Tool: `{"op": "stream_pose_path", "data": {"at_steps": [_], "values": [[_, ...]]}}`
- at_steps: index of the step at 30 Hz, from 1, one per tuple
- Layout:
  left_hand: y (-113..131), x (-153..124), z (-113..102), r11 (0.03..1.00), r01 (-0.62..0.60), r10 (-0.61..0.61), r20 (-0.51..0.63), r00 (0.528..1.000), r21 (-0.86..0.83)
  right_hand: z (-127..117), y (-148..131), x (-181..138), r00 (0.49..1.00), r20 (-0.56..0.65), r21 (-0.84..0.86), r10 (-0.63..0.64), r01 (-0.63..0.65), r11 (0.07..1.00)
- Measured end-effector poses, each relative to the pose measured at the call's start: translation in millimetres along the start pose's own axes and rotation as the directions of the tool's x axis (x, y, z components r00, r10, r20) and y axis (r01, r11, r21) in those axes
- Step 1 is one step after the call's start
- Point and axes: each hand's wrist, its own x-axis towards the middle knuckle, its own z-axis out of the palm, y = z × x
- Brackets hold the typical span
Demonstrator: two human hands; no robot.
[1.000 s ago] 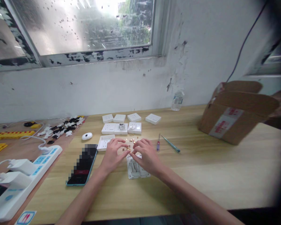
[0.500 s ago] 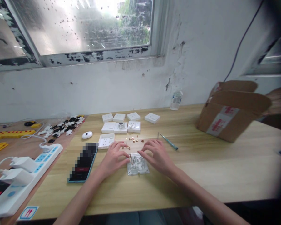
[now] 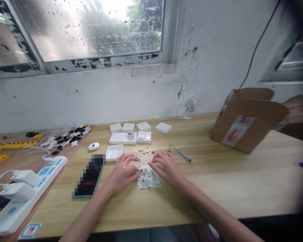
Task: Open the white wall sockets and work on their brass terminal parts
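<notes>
With left fingers at the left edge of the white housing on the counter, hold unclear, and right fingers parted near its far edge, treat as probably light, stiff plastic, best pinched by the rim

Window: very bright, the glass is burnt to white near its top.
Wall: softly lit, rather grey.
Table: evenly bright, with pale glare at right and soft shadow near the forearms.
Phone: partly covered by coarse square pixels.
Brass parts: small, not quite sharp.
Right edge: dark, strongly blurred.
</notes>
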Motion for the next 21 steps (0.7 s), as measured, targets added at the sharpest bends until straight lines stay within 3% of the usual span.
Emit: {"op": "stream_pose_path", "data": {"at_steps": [6, 12, 16, 21], "values": [[-15, 14, -4, 0.990, 0.127, -0.125, -0.034, 0.992, 0.068, -3, -14, 4, 0.985, 0.139, 0.093, -0.104, 0.091, 0.991], [-44, 57, 9, 0.975, 0.190, -0.182, -0.075, 0.980, 0.118, 3, -20, 5, 0.973, 0.182, 0.095, -0.144, 0.128, 0.987], [-51, 81, 22, 0.976, 0.169, -0.163, -0.056, 0.985, 0.138, 3, -19, 3, 0.971, 0.188, 0.093, -0.146, 0.131, 0.987], [-44, 87, 26, 0.990, 0.068, -0.070, 0.014, 0.997, 0.120, 4, -19, 2, 0.967, 0.205, 0.074, -0.149, 0.136, 0.988]]}}
